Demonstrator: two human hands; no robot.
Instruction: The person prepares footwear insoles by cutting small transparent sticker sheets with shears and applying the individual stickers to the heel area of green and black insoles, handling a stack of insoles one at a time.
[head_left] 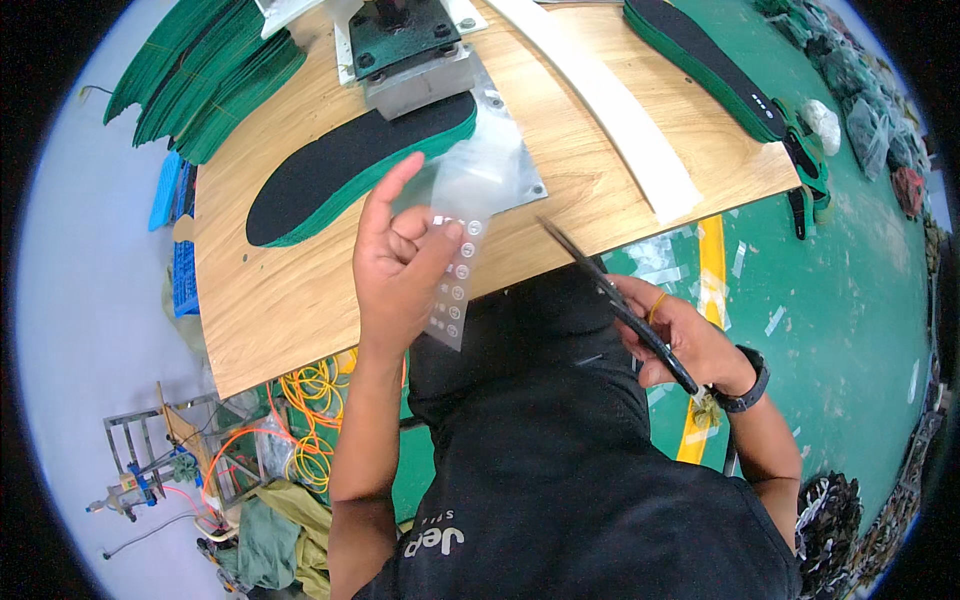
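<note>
Between the thumb and fingers of my left hand (400,260) is a clear strip of transfer film (457,275) printed with rows of small white marks. Its upper part fans out toward the press plate. My right hand (672,330) grips a pair of black-handled scissors (625,310), seen edge-on, with the blades pointing up and left toward the table edge. A yellow band circles one right finger. Beyond my left hand, a stack of insoles (350,175), black on top with green sides, lies with one end under the metal press head (420,85).
A tall pile of green insoles (205,80) stands at the far left of the wooden table (285,320). A white curved strip (610,110) crosses its right part, beside another insole stack (705,65). Orange and yellow hoses (310,420) lie below left; bagged goods (865,120) line the right.
</note>
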